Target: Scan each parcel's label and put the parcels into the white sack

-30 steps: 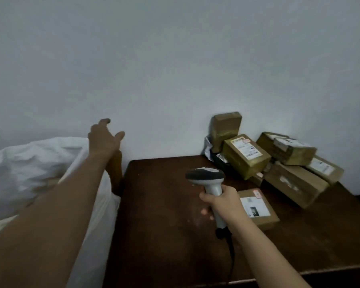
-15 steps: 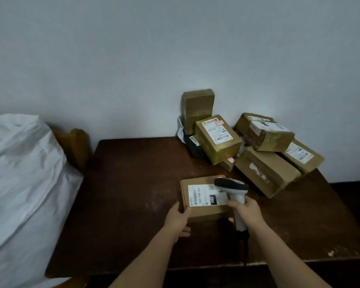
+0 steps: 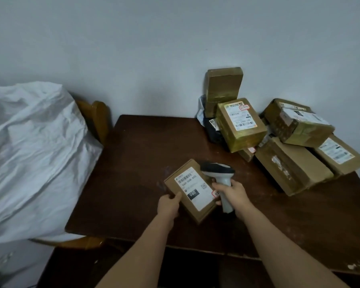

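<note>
A small brown parcel point(image 3: 190, 189) with a white label facing up is tilted above the dark table point(image 3: 133, 154). My left hand point(image 3: 168, 205) grips its near left edge, thumb on top. My right hand point(image 3: 233, 196) holds the handle of a white and black barcode scanner point(image 3: 217, 171), whose head sits over the parcel's far right corner. The white sack point(image 3: 33, 154) bulges at the left, beside the table.
Several brown parcels point(image 3: 279, 142) are piled against the wall at the table's back right, one point(image 3: 223, 86) standing upright. A wooden chair point(image 3: 96, 119) stands under the sack at the table's left edge. The table's near edge runs below my forearms.
My left hand came back from the sack, took the parcel and turned it, lifting it off the table. The scanner moved over the parcel's label.
</note>
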